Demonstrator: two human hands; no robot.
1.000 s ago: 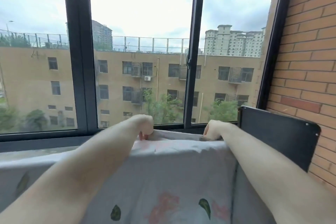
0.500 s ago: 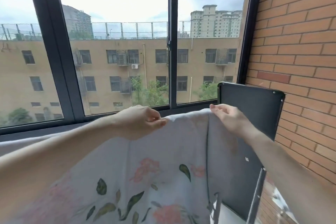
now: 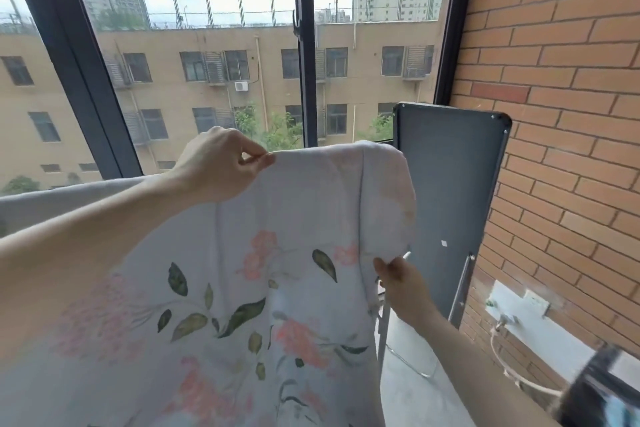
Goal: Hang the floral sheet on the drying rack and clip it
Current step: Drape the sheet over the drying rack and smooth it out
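The floral sheet [image 3: 263, 288], pale grey with pink flowers and green leaves, hangs draped over a high rail in front of me; the rail itself is hidden under the cloth. My left hand [image 3: 221, 166] pinches the sheet's top fold between thumb and fingers. My right hand [image 3: 401, 279] is lower, at the sheet's right edge, with its fingertips tucked behind the cloth and gripping it. A thin metal leg of the drying rack [image 3: 381, 333] shows below that edge. No clip is in view.
A dark folded table panel [image 3: 450, 191] leans upright against the brick wall [image 3: 561, 114] just right of the sheet. Black-framed windows [image 3: 304, 45] stand behind. A white wall plate with a tap and hose [image 3: 509, 315] sits low on the right.
My right hand has dropped from the top fold down to the sheet's right edge. My left hand stays pinching the top. The view has shifted lower and to the right.
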